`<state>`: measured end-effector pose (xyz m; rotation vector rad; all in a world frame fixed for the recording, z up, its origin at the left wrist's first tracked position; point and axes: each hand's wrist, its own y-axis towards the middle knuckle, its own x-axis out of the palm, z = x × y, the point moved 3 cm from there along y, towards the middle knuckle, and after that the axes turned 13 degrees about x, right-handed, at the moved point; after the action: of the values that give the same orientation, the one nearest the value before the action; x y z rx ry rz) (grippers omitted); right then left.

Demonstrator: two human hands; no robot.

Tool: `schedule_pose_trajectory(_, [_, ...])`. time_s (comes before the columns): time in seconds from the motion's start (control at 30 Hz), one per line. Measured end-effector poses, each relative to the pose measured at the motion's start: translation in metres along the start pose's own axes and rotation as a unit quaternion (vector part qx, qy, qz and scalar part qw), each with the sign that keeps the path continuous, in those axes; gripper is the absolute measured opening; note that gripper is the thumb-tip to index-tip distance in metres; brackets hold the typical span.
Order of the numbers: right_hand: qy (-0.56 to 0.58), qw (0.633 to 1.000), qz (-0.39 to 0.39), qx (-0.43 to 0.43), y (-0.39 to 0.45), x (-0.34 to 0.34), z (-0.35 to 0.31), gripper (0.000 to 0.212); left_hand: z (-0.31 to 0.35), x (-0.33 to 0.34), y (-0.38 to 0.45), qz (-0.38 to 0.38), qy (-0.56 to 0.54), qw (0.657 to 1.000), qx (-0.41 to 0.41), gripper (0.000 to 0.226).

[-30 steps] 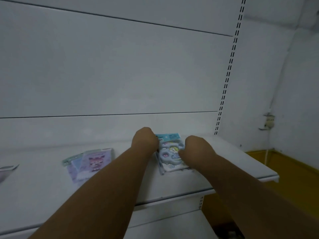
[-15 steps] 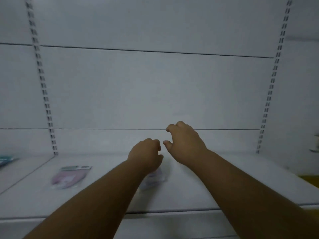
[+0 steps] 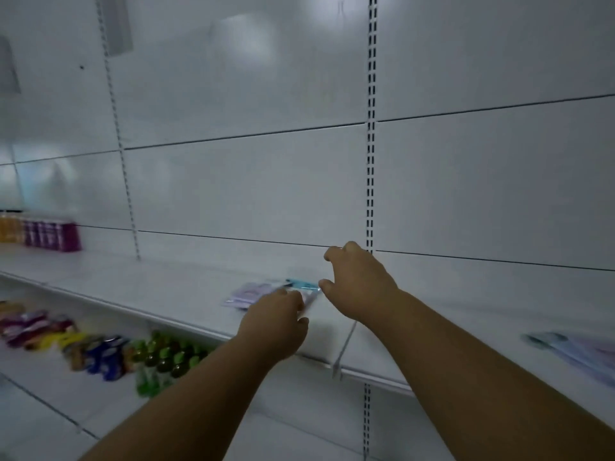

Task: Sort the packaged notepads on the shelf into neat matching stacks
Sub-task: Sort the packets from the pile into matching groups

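Note:
Motion blurs the whole view. A pale purple notepad packet [image 3: 251,292] lies on the white shelf [image 3: 173,287]. A notepad packet with a blue top strip [image 3: 302,283] lies against its right side. My left hand [image 3: 276,327] has its fingers curled over the near end of the blue-topped packet, and the grip itself is hidden. My right hand [image 3: 361,287] hovers just right of that packet with thumb and fingers spread, holding nothing. More pale notepad packets [image 3: 579,356] lie at the shelf's far right.
Purple and orange boxes [image 3: 50,234] stand at the shelf's far left. On the lower shelf sit green bottles [image 3: 166,357], blue cans [image 3: 106,357] and coloured packets [image 3: 33,327]. A slotted upright [image 3: 371,128] runs down the back panel behind my right hand.
The view has swung left along the shelf. My left hand carried the blue-topped packet over beside the purple packet. My right hand let go of it and now hovers open.

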<state>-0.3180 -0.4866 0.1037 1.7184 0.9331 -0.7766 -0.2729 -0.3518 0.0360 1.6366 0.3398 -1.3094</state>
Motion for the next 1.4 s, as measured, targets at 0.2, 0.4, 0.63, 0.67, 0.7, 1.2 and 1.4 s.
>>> schedule_pose_trajectory(0.2, [-0.026,0.999,-0.015,-0.018,0.036,0.038,-0.034,0.044,-0.074,0.015,0.015,0.013,0.008,0.999,-0.040,0.028])
schedule_pose_trajectory(0.4, [-0.015,0.999,-0.027,-0.037,0.083,0.068,-0.047,0.043,-0.118,0.037,0.048,0.006,0.080,0.989,-0.124,0.046])
schedule_pose_trajectory(0.63, [-0.017,0.997,-0.075,-0.009,0.111,0.112,-0.062,0.039,-0.155,0.061,0.078,-0.124,0.027,0.972,-0.199,0.077])
schedule_pose_trajectory(0.67, [-0.017,0.997,-0.075,-0.003,0.114,0.115,-0.065,0.039,-0.160,0.059,0.081,-0.120,0.014,0.971,-0.208,0.079])
schedule_pose_trajectory(0.7, [-0.016,0.997,-0.074,0.005,0.116,0.118,-0.067,0.039,-0.165,0.056,0.083,-0.111,-0.007,0.969,-0.219,0.079])
schedule_pose_trajectory(1.2, [-0.140,0.952,-0.222,0.159,0.118,0.186,-0.133,0.058,-0.279,-0.006,0.041,0.163,-0.575,0.765,-0.242,0.017])
schedule_pose_trajectory(1.4, [-0.214,0.918,-0.216,0.256,0.122,0.195,-0.147,0.065,-0.296,-0.006,0.024,0.143,-0.600,0.757,-0.214,0.013])
